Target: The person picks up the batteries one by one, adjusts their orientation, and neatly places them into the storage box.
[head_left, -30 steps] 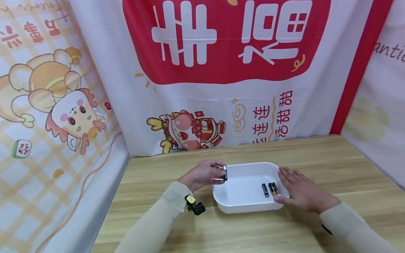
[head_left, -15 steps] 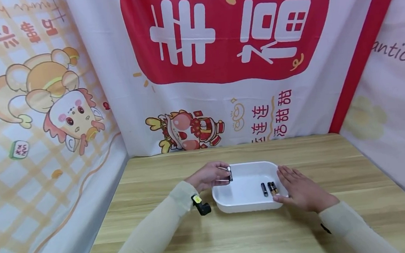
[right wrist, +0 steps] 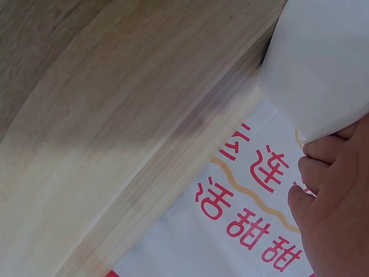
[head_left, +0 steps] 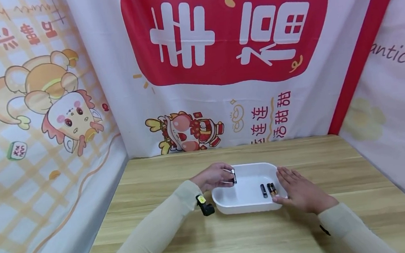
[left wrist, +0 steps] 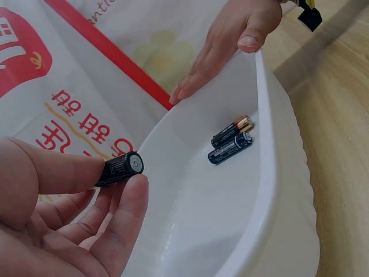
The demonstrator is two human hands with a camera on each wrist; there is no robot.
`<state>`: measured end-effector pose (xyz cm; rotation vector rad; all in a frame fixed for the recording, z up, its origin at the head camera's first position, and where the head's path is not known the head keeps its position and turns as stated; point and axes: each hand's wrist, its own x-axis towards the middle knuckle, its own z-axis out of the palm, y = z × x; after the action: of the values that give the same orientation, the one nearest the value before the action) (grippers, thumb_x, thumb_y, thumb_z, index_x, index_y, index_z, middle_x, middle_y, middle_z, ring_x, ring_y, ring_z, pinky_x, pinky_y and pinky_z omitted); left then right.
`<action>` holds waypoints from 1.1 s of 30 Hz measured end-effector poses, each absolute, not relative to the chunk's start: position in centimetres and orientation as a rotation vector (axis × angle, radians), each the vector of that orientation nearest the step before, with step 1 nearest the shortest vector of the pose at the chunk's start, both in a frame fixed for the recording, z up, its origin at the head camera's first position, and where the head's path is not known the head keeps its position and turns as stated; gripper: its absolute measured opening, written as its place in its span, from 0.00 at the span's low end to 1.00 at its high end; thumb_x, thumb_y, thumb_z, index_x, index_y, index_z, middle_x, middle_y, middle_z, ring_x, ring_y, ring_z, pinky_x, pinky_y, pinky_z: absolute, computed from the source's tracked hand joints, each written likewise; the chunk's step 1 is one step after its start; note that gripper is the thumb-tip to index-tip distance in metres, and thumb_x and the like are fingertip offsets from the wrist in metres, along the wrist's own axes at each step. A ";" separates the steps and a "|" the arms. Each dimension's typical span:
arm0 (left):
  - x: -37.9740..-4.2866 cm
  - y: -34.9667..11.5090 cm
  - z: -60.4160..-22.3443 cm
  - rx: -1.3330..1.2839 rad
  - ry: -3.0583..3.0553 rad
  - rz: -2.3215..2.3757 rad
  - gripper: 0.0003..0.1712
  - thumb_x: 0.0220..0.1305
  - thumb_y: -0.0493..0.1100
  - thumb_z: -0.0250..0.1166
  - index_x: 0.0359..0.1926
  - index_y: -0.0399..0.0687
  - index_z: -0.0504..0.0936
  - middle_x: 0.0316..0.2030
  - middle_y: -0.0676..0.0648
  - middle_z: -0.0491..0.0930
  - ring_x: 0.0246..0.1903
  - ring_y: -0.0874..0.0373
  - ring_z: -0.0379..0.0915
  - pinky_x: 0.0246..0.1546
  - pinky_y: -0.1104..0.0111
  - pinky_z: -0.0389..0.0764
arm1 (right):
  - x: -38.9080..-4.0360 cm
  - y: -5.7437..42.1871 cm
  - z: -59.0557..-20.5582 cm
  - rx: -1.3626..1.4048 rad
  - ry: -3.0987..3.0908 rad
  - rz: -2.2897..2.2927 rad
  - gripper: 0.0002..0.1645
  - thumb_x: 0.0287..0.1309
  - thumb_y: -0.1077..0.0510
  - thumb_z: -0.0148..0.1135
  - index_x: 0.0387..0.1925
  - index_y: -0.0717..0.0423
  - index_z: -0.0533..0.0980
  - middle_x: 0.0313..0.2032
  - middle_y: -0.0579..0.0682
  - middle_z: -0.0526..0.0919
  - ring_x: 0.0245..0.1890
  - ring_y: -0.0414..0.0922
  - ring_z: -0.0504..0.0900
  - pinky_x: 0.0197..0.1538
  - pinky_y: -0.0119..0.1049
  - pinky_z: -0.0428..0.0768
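Observation:
My left hand pinches a black AA-type battery between thumb and fingers, over the left part of a white tray. In the left wrist view the battery's flat silver end faces the camera. Inside the tray, near its right end, lie black batteries side by side; a copper-topped battery is among them. My right hand rests on the tray's right rim with its fingers straight and its thumb by the front corner. The right wrist view shows that hand against the tray's outer wall.
The tray stands on a wood-grain table. Behind it hangs a white cloth with a red printed panel, and more printed cloths flank the table. A small black wrist camera sits on the left sleeve.
My left hand has moved a little to the right, carrying the battery further over the tray. The right hand has stayed at the rim, and the batteries in the tray lie as before.

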<state>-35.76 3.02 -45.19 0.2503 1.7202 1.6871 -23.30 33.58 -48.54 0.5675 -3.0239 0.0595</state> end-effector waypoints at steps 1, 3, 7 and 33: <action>-35.8 3.2 -45.3 0.254 1.719 1.683 0.26 0.62 0.28 0.62 0.61 0.30 0.69 0.44 0.35 0.80 0.37 0.49 0.81 0.43 0.59 0.85 | -23.3 33.6 -48.6 0.572 -3.023 0.059 0.60 0.61 0.21 0.38 0.71 0.68 0.53 0.73 0.62 0.49 0.73 0.59 0.48 0.73 0.56 0.48; -35.9 3.4 -45.5 0.266 1.714 1.680 0.26 0.62 0.28 0.62 0.61 0.29 0.68 0.43 0.35 0.80 0.36 0.49 0.82 0.43 0.59 0.85 | -23.3 33.6 -48.7 0.571 -3.029 0.054 0.60 0.60 0.21 0.37 0.72 0.67 0.53 0.73 0.62 0.49 0.73 0.59 0.47 0.73 0.55 0.48; -35.9 4.0 -45.9 0.277 1.715 1.666 0.26 0.62 0.27 0.62 0.61 0.28 0.69 0.41 0.35 0.81 0.37 0.49 0.82 0.42 0.58 0.85 | -23.3 33.6 -48.8 0.572 -3.032 0.062 0.61 0.60 0.20 0.36 0.72 0.67 0.53 0.74 0.61 0.49 0.73 0.59 0.47 0.73 0.56 0.48; -35.4 6.4 -46.3 0.272 1.769 1.584 0.16 0.60 0.25 0.62 0.49 0.33 0.75 0.36 0.36 0.80 0.32 0.50 0.81 0.38 0.61 0.86 | -23.2 33.4 -48.6 0.526 -3.063 0.094 0.59 0.60 0.21 0.39 0.73 0.65 0.51 0.74 0.59 0.48 0.73 0.57 0.46 0.73 0.54 0.47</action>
<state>-35.44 6.37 -46.28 0.2723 1.7691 1.5837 -23.24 33.44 -48.61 0.5258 -3.0630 0.0938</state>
